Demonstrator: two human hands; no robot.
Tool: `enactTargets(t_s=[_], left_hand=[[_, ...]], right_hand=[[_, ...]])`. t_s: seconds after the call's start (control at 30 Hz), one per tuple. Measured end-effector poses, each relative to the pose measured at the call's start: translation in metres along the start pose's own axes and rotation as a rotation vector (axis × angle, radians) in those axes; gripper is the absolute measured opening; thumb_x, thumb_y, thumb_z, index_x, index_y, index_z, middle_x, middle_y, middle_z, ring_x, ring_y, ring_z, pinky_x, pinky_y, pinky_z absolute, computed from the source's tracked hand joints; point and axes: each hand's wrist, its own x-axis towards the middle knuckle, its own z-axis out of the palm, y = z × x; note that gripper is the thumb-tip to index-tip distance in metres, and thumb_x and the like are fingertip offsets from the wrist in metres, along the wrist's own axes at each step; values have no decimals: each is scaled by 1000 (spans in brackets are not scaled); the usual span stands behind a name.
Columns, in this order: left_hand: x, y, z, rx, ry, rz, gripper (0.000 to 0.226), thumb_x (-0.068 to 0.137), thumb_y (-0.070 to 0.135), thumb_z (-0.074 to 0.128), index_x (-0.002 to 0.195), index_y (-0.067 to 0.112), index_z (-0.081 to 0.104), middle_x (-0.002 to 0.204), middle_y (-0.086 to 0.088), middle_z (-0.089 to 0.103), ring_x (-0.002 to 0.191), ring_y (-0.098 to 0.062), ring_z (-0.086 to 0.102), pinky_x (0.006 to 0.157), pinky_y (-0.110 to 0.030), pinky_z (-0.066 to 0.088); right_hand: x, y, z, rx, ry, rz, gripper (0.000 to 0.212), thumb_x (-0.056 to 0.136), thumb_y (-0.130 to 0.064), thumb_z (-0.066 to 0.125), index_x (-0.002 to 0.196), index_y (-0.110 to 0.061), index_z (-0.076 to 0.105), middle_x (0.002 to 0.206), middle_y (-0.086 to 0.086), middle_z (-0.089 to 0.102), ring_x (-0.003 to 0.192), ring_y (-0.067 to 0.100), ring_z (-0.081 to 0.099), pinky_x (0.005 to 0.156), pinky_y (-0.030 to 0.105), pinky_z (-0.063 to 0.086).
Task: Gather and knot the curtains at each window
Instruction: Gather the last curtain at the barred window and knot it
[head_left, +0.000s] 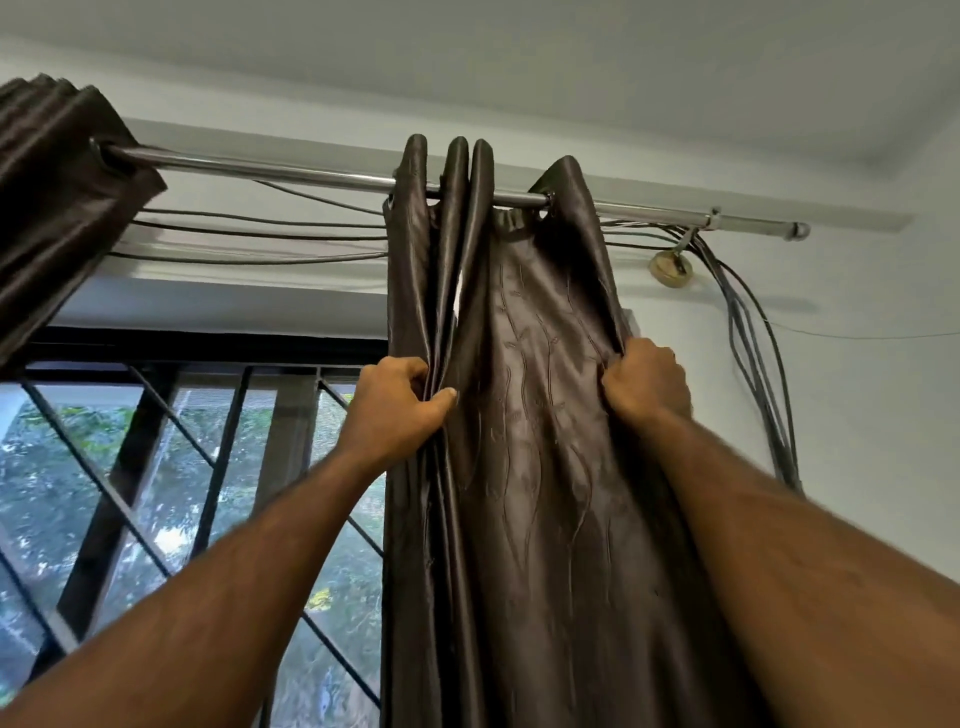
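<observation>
A dark brown satin curtain (535, 415) with a stitched vine pattern hangs from a steel rod (291, 169), bunched into folds toward the rod's right half. My left hand (400, 410) grips the folds at the curtain's left edge, thumb over the cloth. My right hand (649, 382) grips the curtain's right edge at about the same height, fingers curled behind the fabric. Both arms reach upward. A second brown curtain (57, 208) is gathered at the rod's left end, partly out of frame.
Behind the open span is a window (156, 467) with a black diagonal metal grille and trees outside. Several cables (748, 332) run along the wall under the rod and drop down at the right. The rod's end bracket (714, 218) sits near the right wall.
</observation>
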Motion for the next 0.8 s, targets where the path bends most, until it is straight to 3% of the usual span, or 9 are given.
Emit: enactTargets(t_s=[0.13,0.23,0.3,0.43,0.57,0.67,0.73,0.8], left_hand=[[-4,-8,-13,15,-7,-5,42,85,17,73,54,12,45,48,1,42,46,-13,36,51,-26,30],[-3,-7,-29,-58,99,-18,17,73,20,60,61,10,57,52,1,51,49,-10,41,51,-31,29],[-1,-18,-41,-109,180,-25,18,70,23,54,67,6,62,58,-7,61,54,-17,50,54,-36,40],[-14,-40,-41,-61,45,1,25,77,28,57,69,4,61,61,-9,60,58,-31,55,57,-47,50],[-44,-38,-37,-181,64,-119,34,79,45,69,82,11,71,75,-5,71,73,-24,70,69,-50,57],[-95,-29,-27,-302,83,-209,28,83,32,74,92,6,71,85,-8,74,83,-26,73,78,-51,58],[-140,-22,-21,-363,138,-280,23,83,23,77,95,5,71,88,-8,75,85,-24,73,81,-45,60],[-181,-16,-19,-401,204,-383,19,83,17,83,94,8,70,84,-5,73,80,-19,72,77,-37,60]], right_hand=[[-27,-76,29,31,-146,-65,28,101,-19,51,122,-8,65,126,18,64,116,40,61,85,40,50],[-48,-172,46,252,-279,-495,24,100,-22,52,111,-8,68,118,22,67,111,42,61,85,41,50],[-55,-201,47,280,-331,-616,22,99,-21,52,110,-10,67,116,23,67,109,42,61,86,43,52],[-51,-168,68,216,-281,-585,22,101,-28,50,109,-15,65,115,19,67,108,41,62,81,41,50],[-84,-127,73,345,-280,-488,7,94,-27,57,96,-21,55,112,18,65,108,42,59,77,39,44],[-142,-94,73,486,-235,-433,36,88,-17,58,123,-25,51,106,16,68,99,40,64,81,43,53],[-187,-68,75,590,-197,-442,60,89,-11,56,141,-35,37,98,14,69,85,35,67,74,47,56],[-227,-40,80,629,-158,-490,69,91,-4,53,147,-38,34,102,11,71,82,28,68,71,42,56]])
